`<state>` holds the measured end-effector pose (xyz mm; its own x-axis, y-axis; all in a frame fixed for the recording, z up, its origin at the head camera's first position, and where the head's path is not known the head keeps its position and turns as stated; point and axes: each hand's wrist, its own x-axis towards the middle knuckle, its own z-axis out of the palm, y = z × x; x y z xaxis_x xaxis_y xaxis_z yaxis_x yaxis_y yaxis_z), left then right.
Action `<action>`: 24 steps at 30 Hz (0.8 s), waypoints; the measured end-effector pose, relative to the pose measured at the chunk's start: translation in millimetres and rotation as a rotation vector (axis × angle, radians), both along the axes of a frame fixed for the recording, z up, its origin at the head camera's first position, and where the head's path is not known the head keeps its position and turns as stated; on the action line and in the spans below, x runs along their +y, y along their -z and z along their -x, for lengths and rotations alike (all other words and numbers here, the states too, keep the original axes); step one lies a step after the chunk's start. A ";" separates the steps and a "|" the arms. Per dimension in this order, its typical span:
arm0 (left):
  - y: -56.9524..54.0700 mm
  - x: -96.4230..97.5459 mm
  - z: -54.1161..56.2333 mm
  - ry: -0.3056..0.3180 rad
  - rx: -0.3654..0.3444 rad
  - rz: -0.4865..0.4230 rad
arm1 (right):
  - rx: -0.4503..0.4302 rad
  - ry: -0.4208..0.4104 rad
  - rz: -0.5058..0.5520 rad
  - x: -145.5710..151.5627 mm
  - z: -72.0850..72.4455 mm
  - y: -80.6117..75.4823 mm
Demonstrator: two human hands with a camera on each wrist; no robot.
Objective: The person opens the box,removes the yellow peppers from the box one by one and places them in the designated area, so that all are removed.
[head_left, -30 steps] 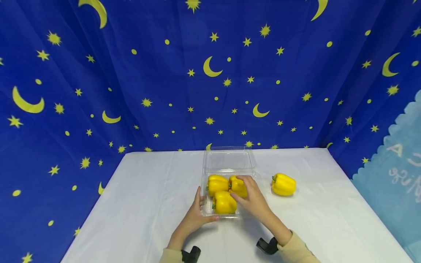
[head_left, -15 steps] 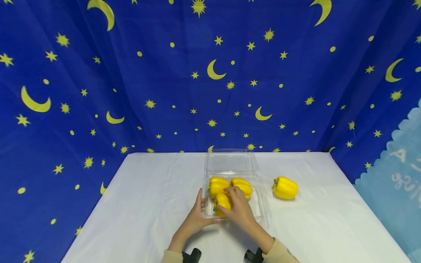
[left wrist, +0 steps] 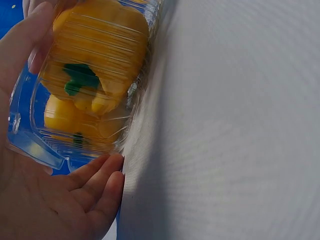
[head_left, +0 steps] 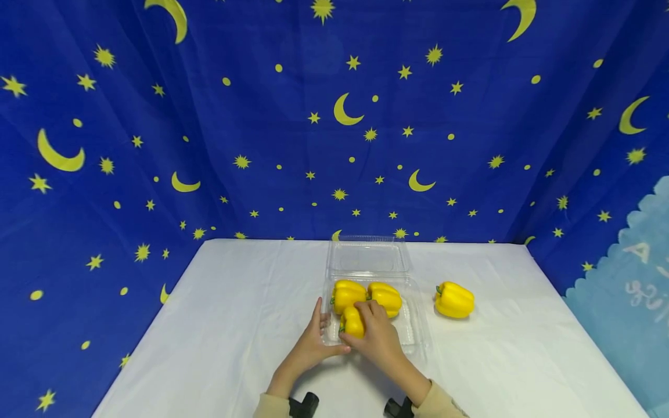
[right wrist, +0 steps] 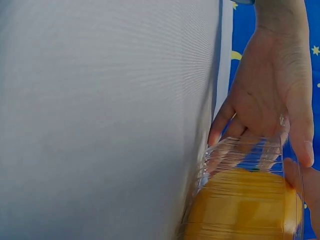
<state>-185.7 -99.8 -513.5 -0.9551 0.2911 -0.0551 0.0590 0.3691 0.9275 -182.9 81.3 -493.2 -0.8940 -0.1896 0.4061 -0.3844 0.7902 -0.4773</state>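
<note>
In the head view my right hand (head_left: 377,338) grips a yellow bell pepper (head_left: 352,322) at the front of a clear plastic clamshell container (head_left: 417,325). Its thumb is near the green stem and its fingers reach over the far side. Two more yellow bell peppers, a left one (head_left: 348,296) and a right one (head_left: 385,299), lie behind it in the container. My left hand (head_left: 312,343) rests at the front left corner, thumb along the front edge, index finger extended. Through the ribbed wall, the left wrist view shows a pepper (left wrist: 112,30) with a green stem.
Another yellow bell pepper (head_left: 455,300) lies on the white tablecloth (head_left: 502,348), right of the container. The container's transparent lid (head_left: 369,255) is folded back toward the blue star-patterned curtain (head_left: 292,116).
My right hand has moved left from the right-hand pepper to the front pepper and closed around it. My left hand stays at the container's corner.
</note>
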 end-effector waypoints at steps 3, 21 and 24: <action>0.8 -0.3 0.2 -0.001 -0.004 0.002 | -0.017 -0.005 0.004 0.2 0.8 -0.6; 3.4 -0.8 0.9 0.000 -0.007 0.006 | -0.137 -0.044 0.031 3.1 7.4 -1.0; 3.0 -1.1 0.8 -0.004 0.002 0.010 | -0.138 -0.046 0.048 2.4 7.4 -1.8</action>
<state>-186.5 -100.9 -516.6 -0.9562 0.2872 -0.0563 0.0593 0.3785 0.9237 -190.4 83.8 -491.4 -0.9327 -0.2151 0.2893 -0.3479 0.7480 -0.5652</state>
